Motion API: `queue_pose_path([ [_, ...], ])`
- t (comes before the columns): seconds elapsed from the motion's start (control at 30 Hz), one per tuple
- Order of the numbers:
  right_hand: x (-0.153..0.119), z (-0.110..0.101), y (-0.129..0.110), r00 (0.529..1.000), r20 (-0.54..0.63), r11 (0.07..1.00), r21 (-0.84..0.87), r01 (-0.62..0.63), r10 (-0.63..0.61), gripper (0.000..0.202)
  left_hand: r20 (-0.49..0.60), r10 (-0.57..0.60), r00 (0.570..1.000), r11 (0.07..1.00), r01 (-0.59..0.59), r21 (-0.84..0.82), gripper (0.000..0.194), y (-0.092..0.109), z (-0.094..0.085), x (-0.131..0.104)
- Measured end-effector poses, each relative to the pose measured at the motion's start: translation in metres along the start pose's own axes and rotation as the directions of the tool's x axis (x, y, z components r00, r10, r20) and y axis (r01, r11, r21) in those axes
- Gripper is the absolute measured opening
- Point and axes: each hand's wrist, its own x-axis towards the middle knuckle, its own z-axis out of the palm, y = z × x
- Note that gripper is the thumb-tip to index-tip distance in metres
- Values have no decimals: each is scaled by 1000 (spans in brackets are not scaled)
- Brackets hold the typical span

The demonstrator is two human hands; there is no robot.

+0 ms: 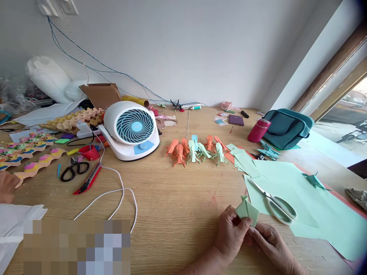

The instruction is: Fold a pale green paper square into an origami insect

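A small pale green folded paper [247,211] is pinched between my two hands over the front right of the table. My left hand [231,232] grips its left lower side, thumb lying across the front. My right hand [269,241] has thumb and fingers closed at its lower corner. Close on the right, white-handled scissors [279,206] rest on large pale green paper sheets [301,183]. Farther back stands a group of folded paper figures [193,151] in orange, green and light blue.
A white fan [132,130] stands left of centre, its white cable [122,187] looping across the wood. Black scissors [75,168], a red utility knife [88,178] and a red cup [89,152] lie nearby. Another person's hand [8,187] shows far left. A teal bag [288,128] and pink bottle [258,130] stand back right.
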Motion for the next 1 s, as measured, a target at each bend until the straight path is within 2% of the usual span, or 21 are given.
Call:
queue_pose_path([
  [0.23, -1, 0, 4, 995, 97, 999, 20, 31, -33, 45, 48, -23, 999, 997, 27, -70, 30, -1, -2, 2],
  [0.5, 3, 3, 9, 996, 26, 994, 77, 78, -80, 48, 121, -8, 993, 998, 15, -60, 32, 1, -3, 2],
  [0.63, 4, 2, 7, 993, 46, 985, 139, 100, -107, 49, 7, 31, 1000, 999, -31, 35, 38, -2, -2, 2],
  [0.87, 10, 0, -1, 982, 105, 980, 143, 138, -154, 58, -71, 4, 997, 996, 3, 86, 37, -3, 1, 1],
  [1.0, 15, 7, -7, 976, 70, 971, 138, 194, -205, 56, -91, -49, 995, 998, 46, -31, 43, -1, 0, -5],
])
